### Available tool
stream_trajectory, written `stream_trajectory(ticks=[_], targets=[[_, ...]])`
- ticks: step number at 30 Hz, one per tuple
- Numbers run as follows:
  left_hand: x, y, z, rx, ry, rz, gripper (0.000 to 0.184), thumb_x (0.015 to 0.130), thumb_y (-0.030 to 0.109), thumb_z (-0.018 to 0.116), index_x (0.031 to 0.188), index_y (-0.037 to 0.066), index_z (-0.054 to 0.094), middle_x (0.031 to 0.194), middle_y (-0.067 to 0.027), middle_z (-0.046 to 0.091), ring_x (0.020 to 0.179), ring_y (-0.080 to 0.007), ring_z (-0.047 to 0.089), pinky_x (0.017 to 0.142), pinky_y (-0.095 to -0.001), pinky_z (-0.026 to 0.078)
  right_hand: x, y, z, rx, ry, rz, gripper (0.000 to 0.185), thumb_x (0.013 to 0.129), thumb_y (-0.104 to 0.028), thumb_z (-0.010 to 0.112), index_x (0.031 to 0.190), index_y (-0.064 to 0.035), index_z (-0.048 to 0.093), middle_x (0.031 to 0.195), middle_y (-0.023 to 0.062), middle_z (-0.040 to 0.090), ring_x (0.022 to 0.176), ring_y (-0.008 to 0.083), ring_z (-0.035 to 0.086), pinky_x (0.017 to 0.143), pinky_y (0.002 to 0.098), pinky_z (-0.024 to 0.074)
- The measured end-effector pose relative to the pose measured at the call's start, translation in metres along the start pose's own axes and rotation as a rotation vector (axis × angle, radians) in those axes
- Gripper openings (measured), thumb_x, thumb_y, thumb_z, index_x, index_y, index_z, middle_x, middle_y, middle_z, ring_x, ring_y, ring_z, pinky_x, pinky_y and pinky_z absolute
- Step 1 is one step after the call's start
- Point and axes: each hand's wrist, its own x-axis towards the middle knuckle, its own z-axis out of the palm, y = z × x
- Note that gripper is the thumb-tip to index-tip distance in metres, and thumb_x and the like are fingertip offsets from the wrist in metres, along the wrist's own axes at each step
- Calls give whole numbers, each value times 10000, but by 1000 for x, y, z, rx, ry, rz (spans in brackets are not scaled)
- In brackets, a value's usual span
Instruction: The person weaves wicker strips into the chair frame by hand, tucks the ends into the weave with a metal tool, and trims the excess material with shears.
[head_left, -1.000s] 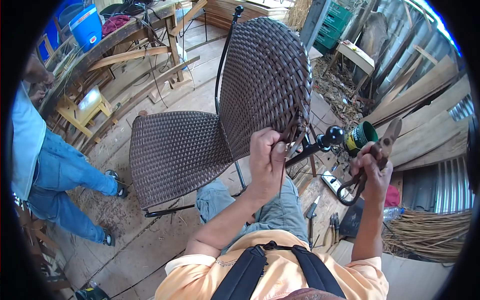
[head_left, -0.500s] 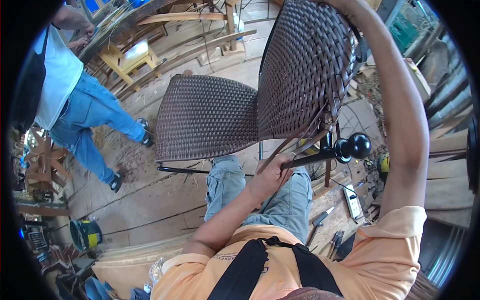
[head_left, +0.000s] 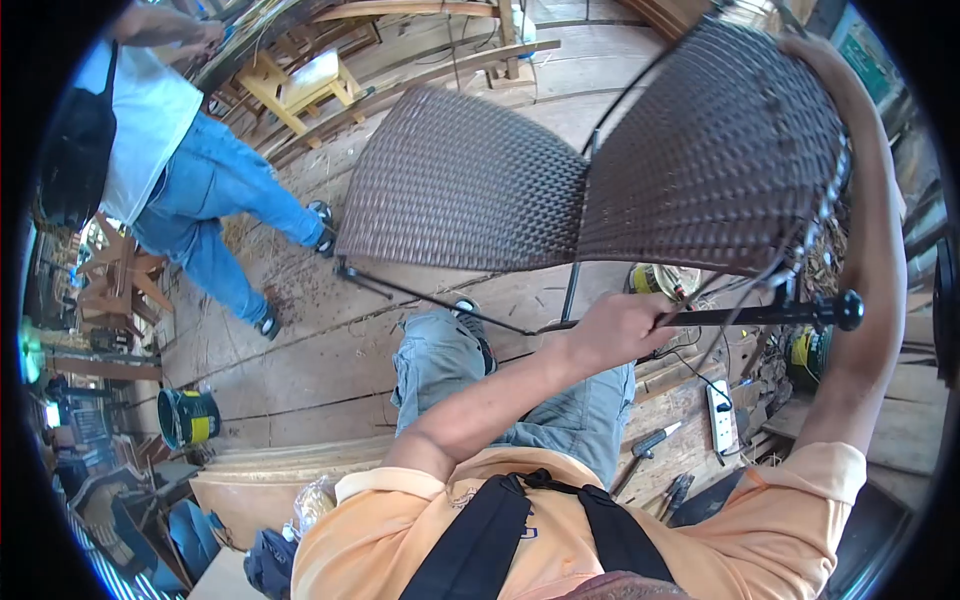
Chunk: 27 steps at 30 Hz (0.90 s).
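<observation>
- While the black frame bar [head_left: 735, 316] is gripped in the closed left hand [head_left: 625, 330], the outer edge of the backrest [head_left: 710, 150] is touched by the right hand [head_left: 812, 58], whose finger closure cannot be told.
- The woven chair [head_left: 460, 185] is positioned just beyond the knees [head_left: 435, 348].
- Beside them, a white power strip [head_left: 721, 418] is seen.

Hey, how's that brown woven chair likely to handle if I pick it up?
The brown woven chair is probably fairly light for its size, judging by its slim black frame. That frame, supporting the curved seat, suggests it won't flop. The ridged weave should make it less slippery.
</observation>
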Motion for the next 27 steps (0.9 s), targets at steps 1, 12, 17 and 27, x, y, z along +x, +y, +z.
stream_trajectory(ticks=[1, 12, 17, 27], targets=[[1, -4, 6, 26, 42, 50, 227, 805, 255, 675, 793, 44, 593, 710, -151, 626, 652, -341, 629, 569, -410, 502, -20, -4, 2, 17, 41, 44, 346, 918, -275, 533, 1083, 13, 630, 1075, 74, 612, 1005, 154, 545, 915, 292, 391], [-67, -30, -91, 303, 151, 127, 156, 828, 150, 648, 737, 52, 568, 684, -116, 605, 629, -287, 611, 554, -373, 470, -240, -30, 94, 724, 402, 593, 640, 859, -365, 595, 1368, 0, 468, 1315, 126, 531, 1218, 216, 478, 1051, 298, 303], [-135, -31, -162, 345, 208, -160, 138, 923, 142, 559, 876, 15, 585, 734, -128, 565, 676, -296, 576, 632, -381, 458, -346, -181, 180, 823, 633, 638, 535, 905, -220, 570, 1369, 18, 451, 1320, 119, 510, 1179, 166, 469, 1027, 296, 317], [-253, -84, -189, 456, 221, -200, 95, 899, 72, 517, 951, 11, 568, 879, -158, 574, 837, -306, 582, 742, -368, 461, -420, -264, 256, 701, 436, 621, 429, 938, -134, 534, 1306, 73, 455, 1300, 125, 501, 1175, 200, 468, 1050, 295, 286]])
